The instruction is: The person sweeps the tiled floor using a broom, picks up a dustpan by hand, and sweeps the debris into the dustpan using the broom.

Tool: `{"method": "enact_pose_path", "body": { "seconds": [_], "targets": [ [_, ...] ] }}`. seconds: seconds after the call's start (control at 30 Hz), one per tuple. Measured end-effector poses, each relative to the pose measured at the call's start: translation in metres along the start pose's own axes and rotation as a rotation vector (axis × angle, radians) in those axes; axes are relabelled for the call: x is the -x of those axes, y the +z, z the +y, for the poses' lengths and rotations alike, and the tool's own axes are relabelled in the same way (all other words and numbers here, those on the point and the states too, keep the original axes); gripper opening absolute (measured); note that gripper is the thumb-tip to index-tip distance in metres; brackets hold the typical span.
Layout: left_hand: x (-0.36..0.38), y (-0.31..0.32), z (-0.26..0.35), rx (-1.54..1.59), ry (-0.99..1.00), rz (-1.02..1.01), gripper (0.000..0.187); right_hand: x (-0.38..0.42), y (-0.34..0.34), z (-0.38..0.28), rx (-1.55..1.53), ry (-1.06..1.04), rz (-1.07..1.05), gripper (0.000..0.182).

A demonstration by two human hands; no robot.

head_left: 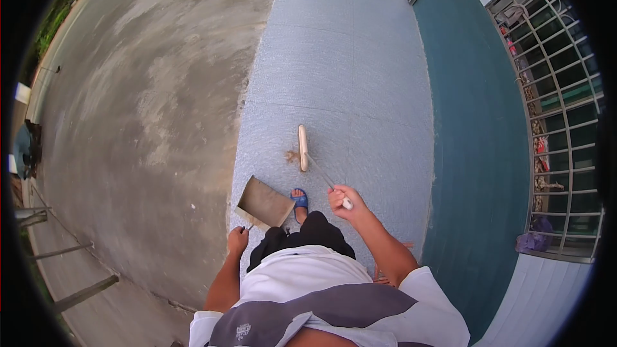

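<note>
My right hand (344, 202) is closed around the handle of a broom (303, 148), whose long narrow head rests on the blue-grey floor ahead of my feet. Just left of the broom head lies a small brownish pile of debris (292, 155). My left hand (238, 240) grips the thin handle of a dustpan (262, 200). That dustpan is a wide, worn, greyish-brown scoop, to the left of my foot in a blue sandal (299, 199). Some of its near edge is beside my dark shorts.
Stained concrete ground (173, 90) stretches to the left of the blue-grey walkway (334, 58). Along the right runs a teal wall (466, 122) with a barred window (559, 109) holding assorted items. Part of another person's hand (382, 277) appears beside my right arm.
</note>
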State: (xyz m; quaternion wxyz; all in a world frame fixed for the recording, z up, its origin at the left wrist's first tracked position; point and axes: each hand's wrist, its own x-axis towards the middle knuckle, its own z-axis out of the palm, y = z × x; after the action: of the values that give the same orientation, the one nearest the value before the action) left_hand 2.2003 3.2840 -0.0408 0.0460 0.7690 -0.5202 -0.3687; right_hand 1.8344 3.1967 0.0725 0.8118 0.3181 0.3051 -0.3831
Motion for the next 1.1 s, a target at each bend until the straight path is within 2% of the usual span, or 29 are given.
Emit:
{"method": "enact_pose_path", "body": {
  "seconds": [0.07,0.13,0.17,0.23,0.43,0.47,0.53,0.63,0.9,0.97,1.1],
  "targets": [
    [-0.007,-0.004,0.006,-0.004,0.003,-0.002,0.029,0.021,-0.004,-0.018,0.062,-0.005,0.013,0.014],
    [-0.012,-0.009,0.021,0.030,-0.031,-0.003,0.032,0.031,-0.002,-0.028,0.365,-0.045,0.139,0.013],
    [-0.015,-0.012,0.026,0.019,-0.033,-0.029,0.034,0.026,-0.003,-0.030,0.366,-0.045,0.138,0.013],
    [-0.025,-0.010,0.029,0.011,-0.008,-0.033,0.035,0.011,-0.008,-0.040,0.771,-0.197,0.234,0.012],
    [-0.054,0.000,0.042,-0.028,0.032,-0.051,0.037,-0.071,-0.023,-0.057,1.056,-0.346,0.435,0.015],
    [-0.058,0.000,0.045,-0.060,0.026,-0.061,0.037,-0.078,-0.023,-0.049,1.056,-0.343,0.437,0.015],
    [-0.069,0.005,0.046,-0.050,0.042,-0.062,0.037,-0.091,-0.032,-0.024,1.227,-0.334,0.574,0.013],
    [-0.080,0.009,0.055,-0.063,0.037,-0.065,0.038,-0.092,-0.057,0.006,1.271,-0.187,0.633,0.017],
    [-0.110,0.022,0.053,-0.149,0.049,-0.106,0.034,-0.032,-0.056,0.059,1.354,0.034,0.682,0.018],
    [-0.115,0.020,0.055,-0.182,0.051,-0.115,0.034,-0.023,-0.054,0.071,1.434,0.161,0.611,0.018],
    [-0.125,0.014,0.049,-0.189,0.072,-0.099,0.034,0.003,-0.039,0.089,1.355,0.234,0.516,0.019]
  ]
}}
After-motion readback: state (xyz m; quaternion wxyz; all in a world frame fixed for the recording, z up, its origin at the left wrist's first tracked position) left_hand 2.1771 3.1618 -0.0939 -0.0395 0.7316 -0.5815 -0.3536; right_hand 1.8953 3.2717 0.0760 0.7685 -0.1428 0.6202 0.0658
